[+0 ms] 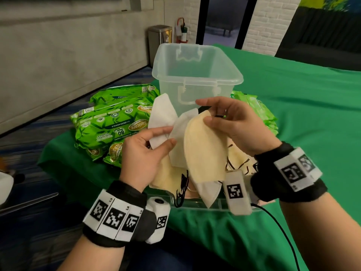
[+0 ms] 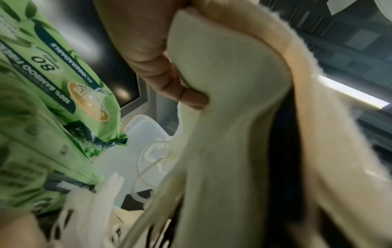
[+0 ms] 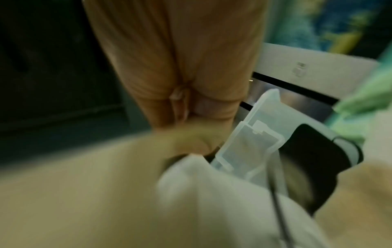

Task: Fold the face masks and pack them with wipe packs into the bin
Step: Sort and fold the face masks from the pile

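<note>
Cream-yellow folded fabric face mask (image 1: pixel 205 151) sits pinched in our right hand (image 1: pixel 240 126); our left hand (image 1: pixel 144 153) pinches white fabric masks (image 1: pixel 162 122) before the clear plastic bin (image 1: pixel 195 75), green wipe packs (image 1: pixel 109 122) alongside.

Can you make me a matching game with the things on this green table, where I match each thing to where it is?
Things:
1. clear bin
2. yellow mask
3. white mask
4. wipe packs

Places:
A. pinched in the right hand
B. stacked on the left side of the table
C. standing behind both hands
D. held in the left hand

Pairs: 1-C, 2-A, 3-D, 4-B
</note>
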Available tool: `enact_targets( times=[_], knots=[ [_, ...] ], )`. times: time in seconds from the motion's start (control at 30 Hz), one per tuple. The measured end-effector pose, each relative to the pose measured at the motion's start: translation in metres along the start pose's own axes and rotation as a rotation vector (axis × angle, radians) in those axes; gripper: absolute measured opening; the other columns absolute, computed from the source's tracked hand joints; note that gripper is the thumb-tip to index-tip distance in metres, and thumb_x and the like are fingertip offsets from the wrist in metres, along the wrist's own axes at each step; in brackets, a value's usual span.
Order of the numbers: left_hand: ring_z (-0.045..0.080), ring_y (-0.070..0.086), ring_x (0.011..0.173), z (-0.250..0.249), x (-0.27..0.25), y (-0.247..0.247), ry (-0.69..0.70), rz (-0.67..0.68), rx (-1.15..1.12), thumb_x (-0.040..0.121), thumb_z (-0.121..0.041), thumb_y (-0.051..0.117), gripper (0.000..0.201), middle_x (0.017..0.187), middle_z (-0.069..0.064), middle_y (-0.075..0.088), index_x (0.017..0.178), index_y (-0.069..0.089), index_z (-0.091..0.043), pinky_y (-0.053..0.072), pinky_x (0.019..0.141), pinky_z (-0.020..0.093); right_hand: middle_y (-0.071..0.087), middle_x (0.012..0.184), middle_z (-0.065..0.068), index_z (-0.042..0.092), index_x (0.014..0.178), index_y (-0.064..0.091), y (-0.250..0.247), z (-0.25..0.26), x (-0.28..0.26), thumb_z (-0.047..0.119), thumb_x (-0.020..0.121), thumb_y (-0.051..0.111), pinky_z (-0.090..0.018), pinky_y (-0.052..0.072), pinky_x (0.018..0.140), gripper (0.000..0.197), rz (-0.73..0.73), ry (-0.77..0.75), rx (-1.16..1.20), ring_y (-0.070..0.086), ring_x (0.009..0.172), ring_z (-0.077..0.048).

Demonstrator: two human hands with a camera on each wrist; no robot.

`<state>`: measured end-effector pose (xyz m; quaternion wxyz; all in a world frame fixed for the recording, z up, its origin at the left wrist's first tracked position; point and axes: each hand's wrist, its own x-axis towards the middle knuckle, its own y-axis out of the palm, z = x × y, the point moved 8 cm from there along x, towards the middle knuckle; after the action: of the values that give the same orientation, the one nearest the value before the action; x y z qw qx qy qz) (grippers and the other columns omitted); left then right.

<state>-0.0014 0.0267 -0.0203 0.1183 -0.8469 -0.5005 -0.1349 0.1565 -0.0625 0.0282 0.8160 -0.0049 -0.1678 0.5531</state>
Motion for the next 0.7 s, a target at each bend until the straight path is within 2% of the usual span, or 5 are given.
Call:
enact_targets(
  times=[0.13,0.3,0.5,0.6,0.7],
  knots=[
    [-0.001,0.065,0.090,-0.004,-0.004,0.007,0.015,0.052,-0.048,0.072,0.001,0.074,0.035,0.093,-0.013,0.071,0.084,0.070,-0.033,0.046,0.082,0.012,0.050,0.075,0.004,0.017,0.114,0.060,0.002,-0.016,0.004,-0.003,0.086,0.058,-0.015,0.041,0.069,0.034,-0.120,0.071,-0.123,0.048,0.071,-0.007],
    [-0.003,0.065,0.089,-0.006,-0.004,0.009,0.023,0.085,-0.063,0.072,0.000,0.074,0.033,0.095,-0.009,0.070,0.085,0.070,-0.030,0.045,0.080,0.009,0.061,0.071,-0.002,0.011,0.086,0.067,0.000,-0.015,0.003,-0.002,0.083,0.062,-0.009,0.040,0.058,0.014,-0.208,0.061,-0.106,0.052,0.058,0.000],
    [0.003,0.065,0.098,-0.002,-0.004,0.006,-0.010,0.061,-0.101,0.067,-0.025,0.072,0.020,0.096,-0.011,0.071,0.083,0.071,-0.037,0.048,0.088,0.019,0.058,0.076,0.001,0.017,0.074,0.058,-0.012,-0.013,-0.002,-0.005,0.084,0.058,-0.013,0.043,0.066,0.024,-0.282,0.008,-0.104,0.051,0.065,0.000],
    [0.003,0.064,0.099,0.000,-0.002,0.003,-0.013,0.048,-0.108,0.074,-0.011,0.072,0.026,0.093,-0.016,0.072,0.086,0.070,-0.033,0.047,0.092,0.023,0.061,0.094,0.003,0.016,0.078,0.050,-0.030,-0.016,-0.006,0.000,0.089,0.051,-0.023,0.045,0.077,0.019,-0.354,-0.046,0.095,0.055,0.084,-0.009],
    [0.003,0.064,0.099,0.003,-0.001,0.000,-0.019,0.052,-0.123,0.074,-0.005,0.072,0.030,0.092,-0.018,0.072,0.084,0.071,-0.034,0.047,0.094,0.025,0.061,0.077,0.004,0.014,0.082,0.053,-0.044,-0.012,-0.009,0.017,0.083,0.064,-0.029,0.046,0.076,0.012,-0.339,-0.102,0.338,0.055,0.083,-0.022]
  ],
)
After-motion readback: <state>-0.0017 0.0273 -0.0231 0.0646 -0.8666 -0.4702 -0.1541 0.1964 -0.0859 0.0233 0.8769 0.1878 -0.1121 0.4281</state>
